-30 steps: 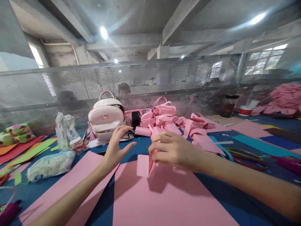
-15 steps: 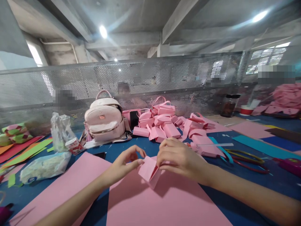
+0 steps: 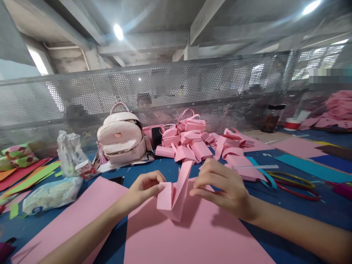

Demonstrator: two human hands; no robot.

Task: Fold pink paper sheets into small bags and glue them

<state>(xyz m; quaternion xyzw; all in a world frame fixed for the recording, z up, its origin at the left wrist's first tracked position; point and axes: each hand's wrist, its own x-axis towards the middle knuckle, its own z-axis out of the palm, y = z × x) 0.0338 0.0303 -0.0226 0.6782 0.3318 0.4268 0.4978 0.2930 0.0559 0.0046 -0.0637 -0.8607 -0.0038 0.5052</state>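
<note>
A small folded pink paper box [image 3: 165,200] with an upright strip stands tilted over a large pink sheet [image 3: 192,242]. My left hand [image 3: 148,187] pinches the box's upper left edge between thumb and fingers. To the right of the strip, my right hand [image 3: 222,187] is apart from the paper, its fingers loosely curled and nothing visible in them. Behind both hands lies a heap of similar pink paper baskets [image 3: 189,137], some with looped handles.
Left of me lie another pink sheet [image 3: 79,216], a plastic packet [image 3: 52,194] and coloured paper strips [image 3: 33,181]. A pale backpack [image 3: 121,141] leans near the perforated metal screen [image 3: 110,88]. At right are scissors [image 3: 297,187], a turquoise strip [image 3: 310,167] and a dark jar [image 3: 272,117].
My right hand has let go of the pink paper box and moved slightly right. The strip now stands up free. My left hand keeps its pinch, with the box shifted a little left.
</note>
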